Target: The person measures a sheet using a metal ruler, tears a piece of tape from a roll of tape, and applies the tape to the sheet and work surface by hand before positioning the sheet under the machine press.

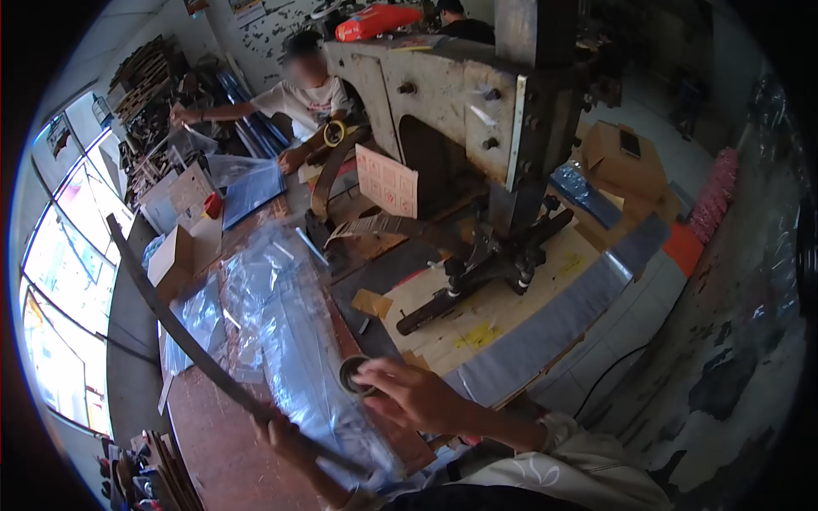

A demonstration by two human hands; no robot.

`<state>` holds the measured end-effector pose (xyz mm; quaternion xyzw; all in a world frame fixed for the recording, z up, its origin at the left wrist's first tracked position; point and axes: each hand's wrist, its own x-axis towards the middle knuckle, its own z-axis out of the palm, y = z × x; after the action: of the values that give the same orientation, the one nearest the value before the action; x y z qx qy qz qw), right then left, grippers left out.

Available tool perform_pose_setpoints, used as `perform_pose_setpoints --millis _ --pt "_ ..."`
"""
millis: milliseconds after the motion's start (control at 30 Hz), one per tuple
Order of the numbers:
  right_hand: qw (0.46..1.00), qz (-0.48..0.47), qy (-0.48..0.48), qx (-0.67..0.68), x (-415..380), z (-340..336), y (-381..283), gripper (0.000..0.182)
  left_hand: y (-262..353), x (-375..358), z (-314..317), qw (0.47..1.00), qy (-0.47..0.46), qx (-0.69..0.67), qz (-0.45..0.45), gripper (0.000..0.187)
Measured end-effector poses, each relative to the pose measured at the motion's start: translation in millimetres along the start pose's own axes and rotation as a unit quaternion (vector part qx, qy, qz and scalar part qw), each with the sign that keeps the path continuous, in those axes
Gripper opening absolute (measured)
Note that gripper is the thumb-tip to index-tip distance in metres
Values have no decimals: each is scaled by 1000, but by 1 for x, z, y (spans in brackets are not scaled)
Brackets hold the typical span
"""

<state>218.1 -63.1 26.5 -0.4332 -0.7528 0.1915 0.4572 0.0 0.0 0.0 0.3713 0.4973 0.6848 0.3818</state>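
My left hand (279, 433) is wrapped round a long, dark, narrow strip (183, 336), whose material I cannot make out. The strip slants across the left part of the view, from near the windows down towards my body. In my right hand (417, 396), slightly blurred, is a roll of tape (351, 375), gripped by its right side with the ring facing up. Below both hands, clear plastic sheets (294, 341) lie in a crumpled stack on the reddish-brown table (200, 426).
A heavy press machine (460, 102) rises ahead, over a pale board (477, 315) with a grey edge strip. Across the table a co-worker (307, 94) handles plastic film. Cardboard boxes (622, 162) stand at right; an open carton (175, 260) sits at left.
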Motion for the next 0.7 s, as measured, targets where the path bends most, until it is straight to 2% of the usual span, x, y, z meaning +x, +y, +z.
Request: perform_pose_setpoints --millis 33,67,100,133,167,200,233,267,300,333,400,467,500,533,567,633,667,700 --pt "1000 0 5 -6 17 -3 -19 59 6 -2 -8 1000 5 10 2 31" --pt "1000 1 8 -12 31 -3 -31 59 6 -33 33 982 -41 -186 5 36" --pt "998 -38 27 -46 31 -1 -29 63 4 -65 73 906 -86 -414 -14 40" --pt "998 -30 30 -53 38 4 -34 67 4 -97 114 805 -124 -578 -48 45" --pt "997 -26 31 -64 44 8 -37 70 0 -111 113 854 -234 -463 -42 47" --pt "996 -6 48 -81 44 7 -40 70 -6 -120 106 879 -335 -337 -39 49" --pt "999 33 5 -34 35 6 -37 69 -16 -130 97 880 -426 -205 -41 51" --pt "997 72 -38 9 22 3 -31 68 -24 -136 89 856 -503 -111 -40 48" --pt "989 112 -81 52 9 -1 -25 68 -32 -143 82 807 -590 -27 -30 46" --pt "996 49 -7 78 -7 -2 -22 62 -42 -150 76 739 -672 35 -21 43" --pt "990 130 -41 -36 -42 -9 -25 51 -51 -157 68 555 -820 139 31 39" --pt "981 181 47 -48 -70 -19 -27 40 -51 -157 63 362 -904 201 103 35" --pt "971 224 63 -61 -82 -28 -31 37 -51 -152 62 284 -923 224 131 33" --pt "958 266 79 -74 -94 -36 -35 35 -50 -138 59 227 -935 232 145 32" --pt "950 288 92 -80 -107 -42 -36 33 -50 -116 61 194 -940 236 148 31" --pt "935 329 97 -94 -138 -52 -40 31 -54 -55 67 213 -942 222 137 35" --pt "928 348 91 -102 -156 -54 -45 31 -74 -15 47 451 -872 146 118 29" --pt "920 367 84 -109 -169 -55 -50 31 -48 21 76 414 -881 229 -12 25"
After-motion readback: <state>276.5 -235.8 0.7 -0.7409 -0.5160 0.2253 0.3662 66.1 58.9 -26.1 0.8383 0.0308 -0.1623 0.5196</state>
